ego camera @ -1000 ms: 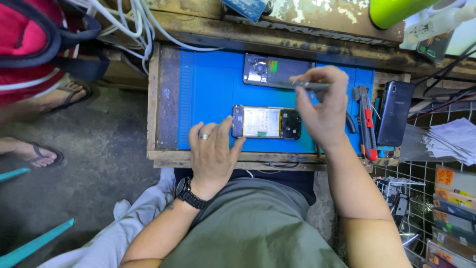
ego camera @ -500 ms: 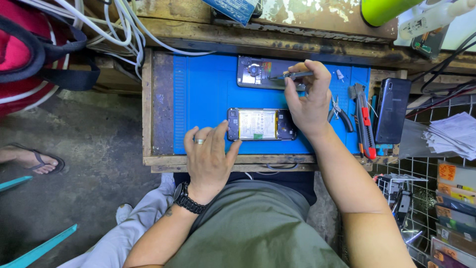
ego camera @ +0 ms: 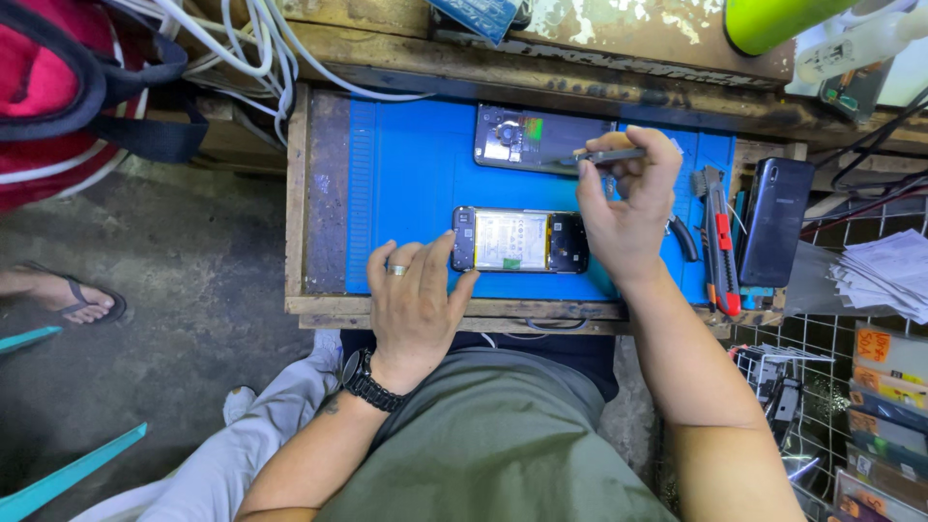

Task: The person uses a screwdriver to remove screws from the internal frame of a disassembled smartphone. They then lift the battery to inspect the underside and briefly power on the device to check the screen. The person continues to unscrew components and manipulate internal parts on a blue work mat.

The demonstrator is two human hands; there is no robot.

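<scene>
We see an opened phone lying flat near the front of a blue mat, its insides facing up. The left hand rests palm down on the mat's front edge, fingers spread loosely and holding nothing; the fingertips touch the phone's left end. A ring sits on one finger and a black watch on the wrist.

The right hand hovers over the phone's right end, its fingers pinched closed around a thin grey tool. The tool lies level and points left, its tip over a back cover that lies on the far part of the mat, well apart from the phone.

Just right of the right hand we find cutters and pliers with red and black handles lying along the mat's right edge. Beyond them a second dark phone lies at the end of the wooden counter.

White cables hang at the far left of the counter. A stack of papers lies at the right, and a foot in a sandal stands on the concrete floor at the left.
</scene>
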